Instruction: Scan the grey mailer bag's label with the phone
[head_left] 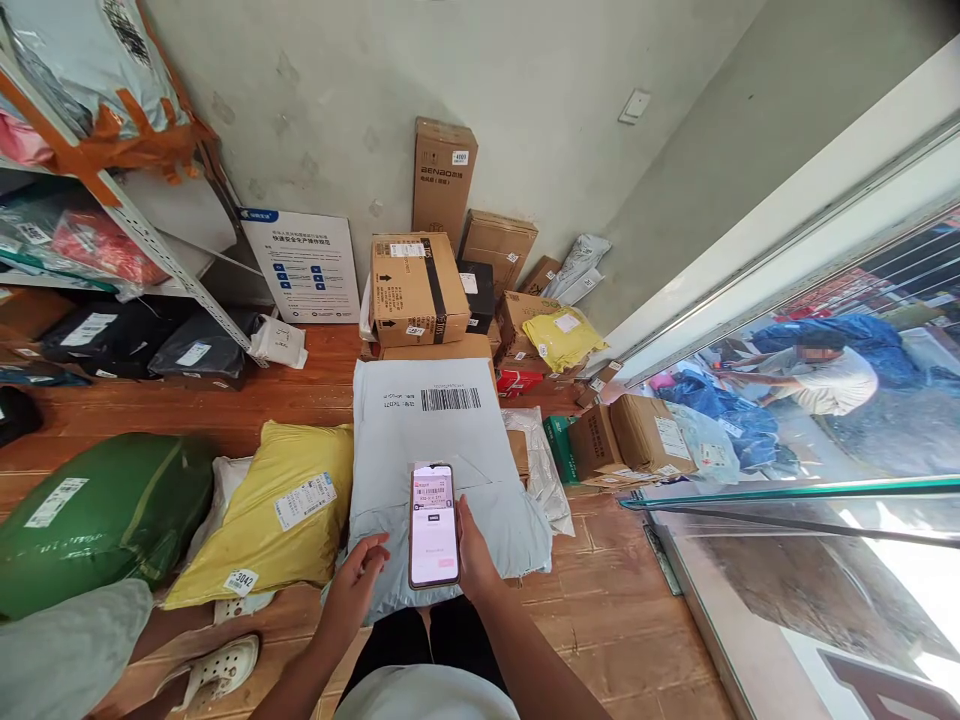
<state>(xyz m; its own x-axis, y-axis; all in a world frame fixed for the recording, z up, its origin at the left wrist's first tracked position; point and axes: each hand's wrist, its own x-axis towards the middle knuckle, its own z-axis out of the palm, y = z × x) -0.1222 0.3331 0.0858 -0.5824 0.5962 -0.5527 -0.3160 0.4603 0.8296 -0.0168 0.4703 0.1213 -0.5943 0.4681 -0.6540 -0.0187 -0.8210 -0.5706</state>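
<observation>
My right hand [475,552] is wrapped round the edge of a smartphone [434,530] with a lit screen, showing what looks like a label with a barcode at the top. The phone is over a large white-grey parcel bag [390,460] that has a printed barcode. Left of the phone, my left hand [361,578] is loosely curled with its fingers apart. It holds nothing and does not touch the phone. Close by on that side lies a yellow parcel bag [300,470] with labels.
Cardboard boxes [420,285] are stacked against the wall. A metal shelf [180,270] with parcels is at the left, above a green wrapped parcel [112,520]. A person [112,640] stands at lower left. Beyond the glass door [750,500], another person [832,375] bends near blue bags.
</observation>
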